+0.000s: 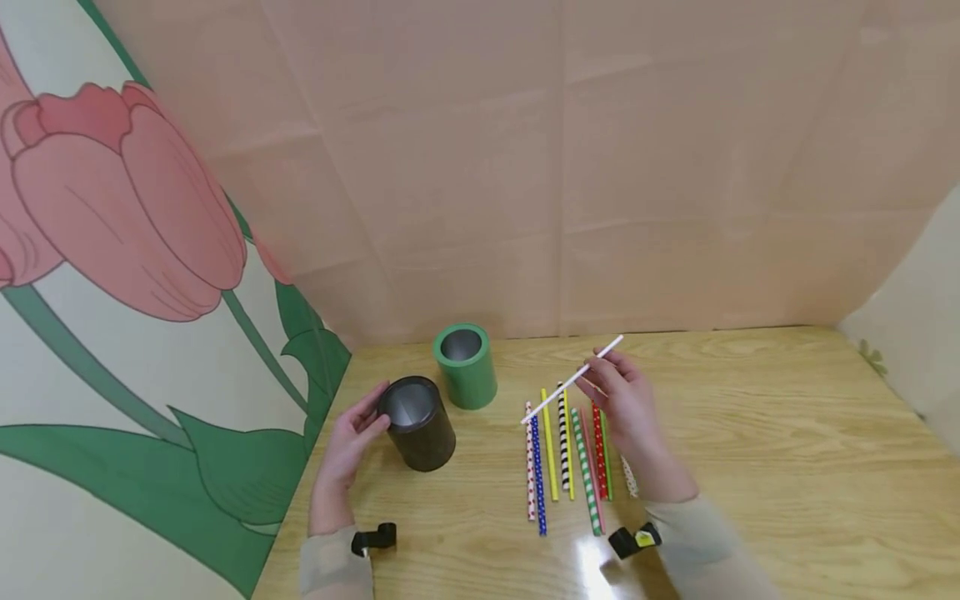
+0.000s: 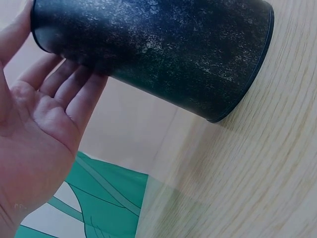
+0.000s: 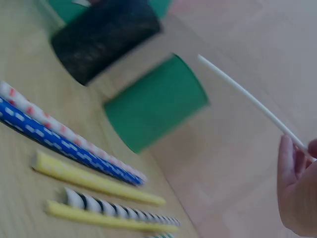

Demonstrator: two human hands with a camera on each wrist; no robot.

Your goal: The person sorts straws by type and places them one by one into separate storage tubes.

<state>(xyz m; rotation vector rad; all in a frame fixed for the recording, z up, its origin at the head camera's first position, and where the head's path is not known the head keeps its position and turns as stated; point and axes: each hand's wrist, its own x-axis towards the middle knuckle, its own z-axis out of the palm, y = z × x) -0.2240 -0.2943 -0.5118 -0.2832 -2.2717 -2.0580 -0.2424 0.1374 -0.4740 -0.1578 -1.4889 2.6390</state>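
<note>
My left hand (image 1: 351,435) holds the upper side of a dark, mottled black cup (image 1: 422,437), thumb near its rim and fingers against its wall. In the left wrist view, the cup (image 2: 153,47) lies across the top with the fingers (image 2: 81,91) touching it. Pinched in my right hand (image 1: 628,404) is a thin white straw (image 1: 555,392), slanting above a row of patterned paper straws. The right wrist view shows this straw (image 3: 252,99) between thumb and fingers. Just behind the black cup stands a green cup (image 1: 471,379), apart from both hands.
Straws lie side by side on the wooden table (image 1: 765,433): red-dotted white (image 1: 530,475), blue (image 1: 540,492), yellow (image 1: 550,450), black-striped (image 1: 563,442), green-striped (image 1: 587,475) and others. A tulip-patterned wall (image 1: 127,192) borders the left. Pinkish sheeting (image 1: 480,167) hangs behind.
</note>
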